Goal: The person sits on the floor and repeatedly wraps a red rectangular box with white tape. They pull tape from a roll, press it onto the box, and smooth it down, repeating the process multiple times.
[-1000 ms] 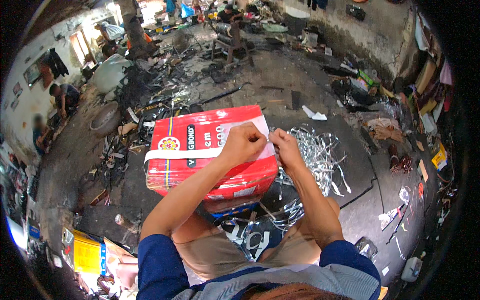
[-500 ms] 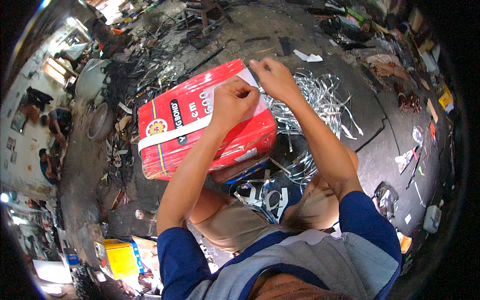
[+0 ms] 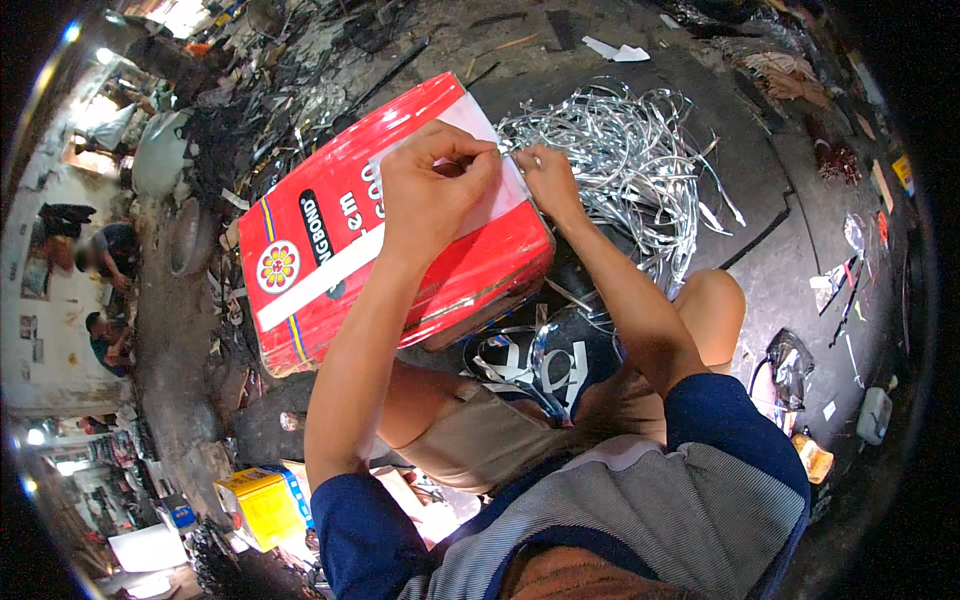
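A red box (image 3: 420, 310) with a shiny, creased covering lies tilted before my crossed legs. A white strip (image 3: 320, 285) runs over its top from the left edge and disappears beneath my left forearm. Under my fingers, a white sheet (image 3: 503, 197) covers part of the box's right end. My left hand (image 3: 432, 190) is above the box, thumb and fingers pinched; whatever they hold is too small to make out. Close by, at the box's right edge, my right hand (image 3: 550, 182) has its fingers curled together, their contents hidden.
A tangled heap of silvery strips (image 3: 635, 165) lies right of the box. Scraps litter the dark floor, with a white scrap (image 3: 615, 50) farther off. A yellow box (image 3: 262, 508) stands at lower left, a black plastic bag (image 3: 790, 365) at right. Two people (image 3: 110, 250) are at far left.
My right hand has come down from above the box's far right corner to its right edge, nearer my left hand. My left hand stays pinched. The whole view has shifted somewhat.
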Motion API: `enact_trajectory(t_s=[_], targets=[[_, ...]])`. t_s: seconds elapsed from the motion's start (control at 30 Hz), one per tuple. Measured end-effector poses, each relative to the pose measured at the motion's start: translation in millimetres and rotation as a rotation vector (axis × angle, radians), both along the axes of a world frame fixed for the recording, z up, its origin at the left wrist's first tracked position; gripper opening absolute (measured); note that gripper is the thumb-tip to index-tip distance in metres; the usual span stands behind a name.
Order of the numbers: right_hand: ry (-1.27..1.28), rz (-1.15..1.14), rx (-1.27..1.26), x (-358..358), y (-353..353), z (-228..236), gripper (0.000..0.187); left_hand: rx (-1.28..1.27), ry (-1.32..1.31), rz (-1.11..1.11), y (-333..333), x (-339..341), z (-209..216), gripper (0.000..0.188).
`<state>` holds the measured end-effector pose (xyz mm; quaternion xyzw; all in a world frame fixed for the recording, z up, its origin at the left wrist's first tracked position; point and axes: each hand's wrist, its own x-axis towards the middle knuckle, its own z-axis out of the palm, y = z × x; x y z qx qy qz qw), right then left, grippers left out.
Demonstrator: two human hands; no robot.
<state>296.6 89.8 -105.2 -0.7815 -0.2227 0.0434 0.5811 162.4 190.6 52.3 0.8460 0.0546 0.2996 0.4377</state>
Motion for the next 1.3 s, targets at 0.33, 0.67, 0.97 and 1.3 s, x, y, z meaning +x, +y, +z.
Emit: enact_trajectory(t_s=[0.33, 0.67, 0.97, 1.3], targets=[[0.002, -0.081, -0.377, 2, -24, -188, 0.022, -0.117, 0.017, 0.003, 2, 1, 5, 0.008], [0.379, -0.076, -0.682, -4, -64, -213, 0.033, 0.019, -0.027, -0.039, -4, -1, 4, 0.01], [0.274, -0.183, -0.769, 4, -75, -217, 0.036, 0.415, -0.113, -0.104, -3, -6, 14, 0.018], [0.209, -0.217, -0.815, 19, -94, -217, 0.03, 0.528, -0.134, -0.137, -1, -14, 12, 0.023]])
